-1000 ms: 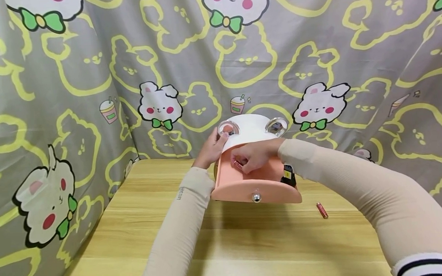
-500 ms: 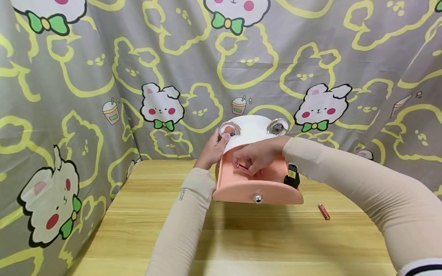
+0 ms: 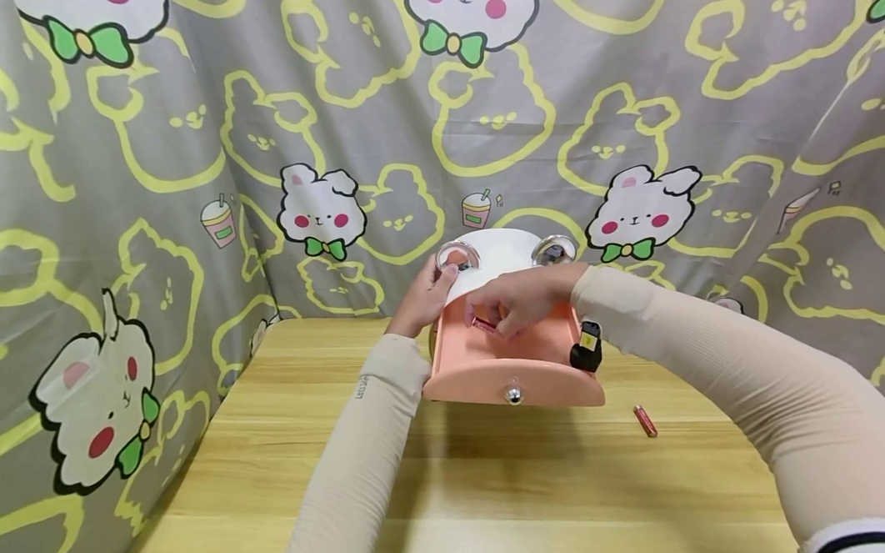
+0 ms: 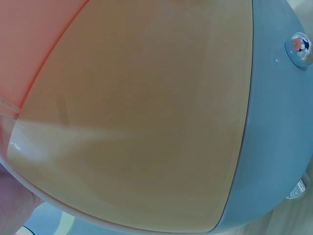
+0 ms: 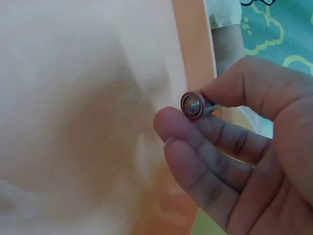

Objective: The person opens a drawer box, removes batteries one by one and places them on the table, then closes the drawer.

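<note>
A small storage box [image 3: 503, 250] with a white rounded top and two clear round knobs stands on the table. Its pink drawer [image 3: 514, 383] is pulled out toward me, a silver knob on the front. My left hand [image 3: 423, 301] grips the box's left side, thumb on the white top beside the left clear knob. Over the inside of the drawer, my right hand [image 3: 515, 300] pinches a red battery [image 3: 484, 325] between thumb and fingers. The right wrist view shows the end of this battery [image 5: 194, 105] facing the camera.
Another red battery [image 3: 645, 421] lies on the wooden table [image 3: 328, 383] to the right of the drawer. A black wrist camera [image 3: 586, 348] hangs under my right wrist, close to the drawer's right edge. A patterned grey curtain [image 3: 375, 130] stands behind and at the sides.
My right hand has shifted slightly right and up inside the drawer, and the battery in it lies flatter. The left hand keeps its hold on the box.
</note>
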Demonstrator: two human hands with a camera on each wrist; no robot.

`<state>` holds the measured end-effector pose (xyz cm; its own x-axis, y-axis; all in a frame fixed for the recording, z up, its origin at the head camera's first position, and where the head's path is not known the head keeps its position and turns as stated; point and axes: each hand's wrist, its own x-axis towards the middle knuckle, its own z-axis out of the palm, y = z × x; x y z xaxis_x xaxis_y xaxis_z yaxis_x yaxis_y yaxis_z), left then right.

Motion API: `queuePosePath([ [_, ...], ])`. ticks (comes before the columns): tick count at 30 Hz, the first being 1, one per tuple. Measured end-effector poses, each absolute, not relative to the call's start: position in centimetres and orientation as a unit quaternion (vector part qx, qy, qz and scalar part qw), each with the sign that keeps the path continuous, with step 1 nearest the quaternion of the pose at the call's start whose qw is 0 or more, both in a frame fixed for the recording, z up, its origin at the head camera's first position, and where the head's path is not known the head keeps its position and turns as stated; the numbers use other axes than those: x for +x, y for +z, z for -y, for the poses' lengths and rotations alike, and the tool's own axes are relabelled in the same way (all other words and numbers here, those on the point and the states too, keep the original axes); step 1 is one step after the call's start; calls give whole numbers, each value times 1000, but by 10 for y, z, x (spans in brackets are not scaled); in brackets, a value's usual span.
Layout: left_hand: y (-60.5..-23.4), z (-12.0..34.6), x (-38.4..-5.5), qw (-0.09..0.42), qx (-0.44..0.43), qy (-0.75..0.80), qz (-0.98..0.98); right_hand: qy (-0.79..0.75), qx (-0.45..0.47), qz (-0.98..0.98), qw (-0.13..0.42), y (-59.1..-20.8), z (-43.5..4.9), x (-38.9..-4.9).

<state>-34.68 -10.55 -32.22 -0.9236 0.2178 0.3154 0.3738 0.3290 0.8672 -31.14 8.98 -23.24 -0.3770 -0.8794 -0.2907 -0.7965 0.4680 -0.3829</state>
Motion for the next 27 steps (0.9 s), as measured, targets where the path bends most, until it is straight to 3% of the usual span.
queuePosePath([
  [12,-322,105,-346,72,-178,-551,812,-122,-534,-818,173,-230,-97,-310],
  [27,-322,104,-346,67,-169,-546,818,-171,-490,-843,143,-225,-121,-300],
])
